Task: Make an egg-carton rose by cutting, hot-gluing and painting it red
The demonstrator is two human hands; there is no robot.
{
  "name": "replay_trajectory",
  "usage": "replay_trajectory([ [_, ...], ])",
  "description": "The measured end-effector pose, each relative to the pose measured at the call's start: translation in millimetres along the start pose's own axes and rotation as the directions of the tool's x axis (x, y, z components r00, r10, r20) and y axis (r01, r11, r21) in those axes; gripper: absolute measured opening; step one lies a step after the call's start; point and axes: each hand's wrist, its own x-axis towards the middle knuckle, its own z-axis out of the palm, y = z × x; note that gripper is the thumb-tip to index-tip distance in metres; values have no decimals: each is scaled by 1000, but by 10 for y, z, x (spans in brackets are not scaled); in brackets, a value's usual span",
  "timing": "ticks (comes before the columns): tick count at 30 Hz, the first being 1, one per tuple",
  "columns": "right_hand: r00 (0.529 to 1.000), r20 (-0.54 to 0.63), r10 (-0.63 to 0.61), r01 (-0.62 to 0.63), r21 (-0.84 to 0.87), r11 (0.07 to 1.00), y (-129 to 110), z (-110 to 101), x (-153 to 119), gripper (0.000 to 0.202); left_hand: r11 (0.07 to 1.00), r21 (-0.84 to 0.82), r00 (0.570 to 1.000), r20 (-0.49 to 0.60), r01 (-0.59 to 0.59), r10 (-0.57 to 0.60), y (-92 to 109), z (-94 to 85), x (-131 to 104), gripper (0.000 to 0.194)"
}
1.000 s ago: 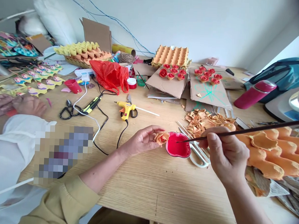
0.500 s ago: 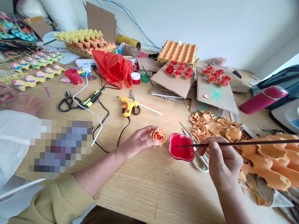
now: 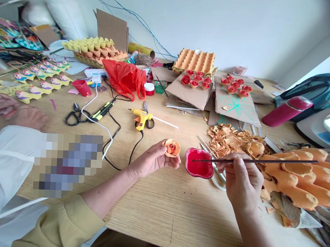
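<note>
My left hand [image 3: 155, 160] is closed on an orange egg-carton rose [image 3: 171, 148], whose centre shows some red. Its thumb and fingers hold the flower from the left and below. In my right hand [image 3: 243, 179] is a thin dark paintbrush [image 3: 272, 161], gripped between thumb and fingers and lying nearly level. The brush tip rests in a wavy-edged bowl of red paint [image 3: 199, 171], just right of the rose. Beneath my right hand, pale-handled scissors [image 3: 219, 182] are partly hidden.
A yellow glue gun [image 3: 140, 118] and black scissors [image 3: 75, 116] lie ahead. Red roses [image 3: 194, 84] stand on cardboard [image 3: 190, 93] behind. Carton scraps [image 3: 227, 139] and egg trays [image 3: 301, 180] sit to the right. A co-worker's hands [image 3: 25, 113] are at the left.
My left hand has turned the rose so that it faces up toward me more, and its fingers have shifted beneath it. The brush tip stays in the red paint.
</note>
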Motion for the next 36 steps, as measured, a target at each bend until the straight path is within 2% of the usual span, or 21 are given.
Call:
replay_trajectory([
  [4,997,-68,-20,25,75,997,15,-27,46,16,991,126,998,-20,-51,54,-6,-23,10,30],
  [8,985,-163,-60,74,79,994,0,-81,96,17,969,234,993,-70,-75,94,8,-31,11,32],
  [13,934,-309,-178,192,16,981,-30,-187,157,16,950,296,982,-124,-100,142,31,-55,6,33],
  [18,927,-243,-284,237,-205,950,-1,-233,131,17,922,379,973,-173,-79,155,36,-88,-6,36],
  [20,895,-251,-369,289,-304,908,-14,-232,123,17,912,402,969,-182,-80,165,33,-106,-10,36],
  [23,819,-309,-484,338,-421,842,-64,-245,136,14,901,422,964,-181,-100,192,28,-136,-10,31],
  [25,798,-317,-513,340,-466,817,-89,-262,142,13,895,433,960,-186,-110,208,27,-148,-6,30],
  [26,801,-304,-516,343,-472,812,-93,-269,136,13,892,438,958,-191,-113,215,28,-149,-4,30],
  [28,845,-207,-492,357,-466,809,-85,-277,104,12,888,445,955,-198,-115,222,31,-143,-1,29],
  [31,924,45,-381,361,-437,824,-64,-270,24,12,886,450,952,-206,-112,225,36,-127,2,29],
  [33,930,201,-308,367,-457,810,-62,-257,-21,12,888,446,951,-210,-114,227,39,-125,3,33],
  [36,892,362,-270,431,-506,747,-75,-221,-46,13,878,465,952,-204,-112,230,47,-128,0,40],
])
